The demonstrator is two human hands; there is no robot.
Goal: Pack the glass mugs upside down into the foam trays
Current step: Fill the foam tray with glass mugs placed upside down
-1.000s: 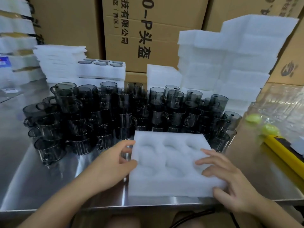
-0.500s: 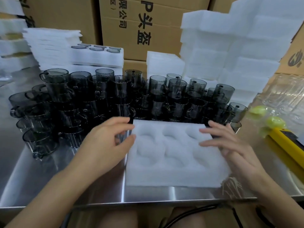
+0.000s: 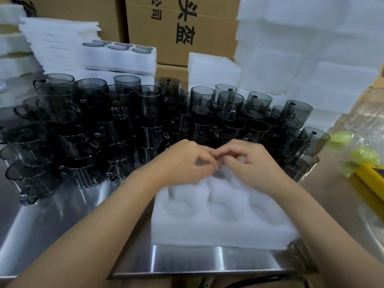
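Note:
A white foam tray (image 3: 224, 229) with several round hollows, all empty, lies on the steel table (image 3: 62, 225) in front of me. Behind it stand several stacked smoky-grey glass mugs (image 3: 145, 113), rims up. My left hand (image 3: 187, 161) and my right hand (image 3: 249, 161) meet over the tray's far edge. Their fingers are curled and their fingertips touch each other. I see nothing held between them, and neither hand touches a mug.
A foam tray packed with upturned mugs (image 3: 124, 57) sits on a foam stack at the back left. Tall foam piles (image 3: 301, 48) and cardboard boxes (image 3: 176, 28) close off the back. A yellow tool (image 3: 372, 179) and clear plastic packaging (image 3: 363, 125) lie at right.
Both hands left the tray's sides and came together over its far edge, fingers curling in. The tray has stayed in place.

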